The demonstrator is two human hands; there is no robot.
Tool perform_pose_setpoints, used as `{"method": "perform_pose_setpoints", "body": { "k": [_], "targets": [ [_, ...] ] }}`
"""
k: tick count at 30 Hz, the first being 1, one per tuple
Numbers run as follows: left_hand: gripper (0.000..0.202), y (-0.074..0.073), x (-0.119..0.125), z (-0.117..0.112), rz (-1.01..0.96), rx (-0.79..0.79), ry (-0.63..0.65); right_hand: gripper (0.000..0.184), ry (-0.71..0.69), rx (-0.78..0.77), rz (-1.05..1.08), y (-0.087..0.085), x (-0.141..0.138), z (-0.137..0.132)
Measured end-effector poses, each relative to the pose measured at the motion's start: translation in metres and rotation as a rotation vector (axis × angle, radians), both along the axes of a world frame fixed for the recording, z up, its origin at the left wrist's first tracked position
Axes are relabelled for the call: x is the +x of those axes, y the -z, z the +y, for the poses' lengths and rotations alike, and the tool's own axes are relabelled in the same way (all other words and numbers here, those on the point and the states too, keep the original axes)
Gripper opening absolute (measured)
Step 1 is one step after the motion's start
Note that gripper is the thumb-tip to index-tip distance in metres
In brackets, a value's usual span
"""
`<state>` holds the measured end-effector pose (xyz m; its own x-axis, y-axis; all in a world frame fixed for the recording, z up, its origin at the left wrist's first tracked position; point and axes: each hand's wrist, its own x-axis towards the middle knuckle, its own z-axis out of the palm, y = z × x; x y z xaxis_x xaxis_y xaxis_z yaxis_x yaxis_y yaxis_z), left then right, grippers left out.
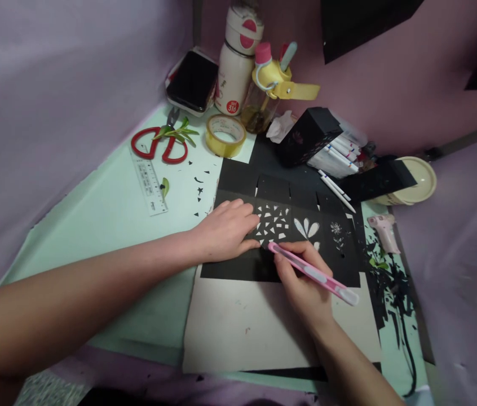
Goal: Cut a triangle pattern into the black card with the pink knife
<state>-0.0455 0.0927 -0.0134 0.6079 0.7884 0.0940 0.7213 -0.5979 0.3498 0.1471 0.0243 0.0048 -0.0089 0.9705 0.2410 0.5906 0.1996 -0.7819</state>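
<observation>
A sheet of black paper [234,269] lies before me, with small angular holes, petal shapes and a fine flower cut through it. My left hand [225,230] rests flat on its left part, fingers stretched towards the angular holes. In my right hand [306,282] is a slim pink craft knife [314,274], gripped like a pen and slanting down to the left. Its tip is hard to make out near my left thumb, beside the lowest angular holes. Beneath the black paper is a pale sheet of board [238,332].
Red-handled scissors [175,151], a clear ruler [149,183] and a tape roll [225,148] lie at the back left. Behind stand a white bottle [234,79], a yellow-topped bottle [278,76] and a black paper box [308,138]. Black scraps [394,287] litter the right edge.
</observation>
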Motion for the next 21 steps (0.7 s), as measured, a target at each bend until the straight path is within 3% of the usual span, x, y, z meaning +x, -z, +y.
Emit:
{"method": "perform_pose_setpoints", "body": {
  "k": [6, 21],
  "targets": [
    [0.031, 0.002, 0.000, 0.000, -0.017, 0.003, 0.001, 0.005, 0.004, 0.085, -0.014, 0.027, -0.004, -0.001],
    [0.026, 0.001, 0.000, 0.001, -0.039, -0.036, -0.010, 0.006, -0.025, 0.115, -0.066, 0.026, -0.003, -0.001]
  ]
}}
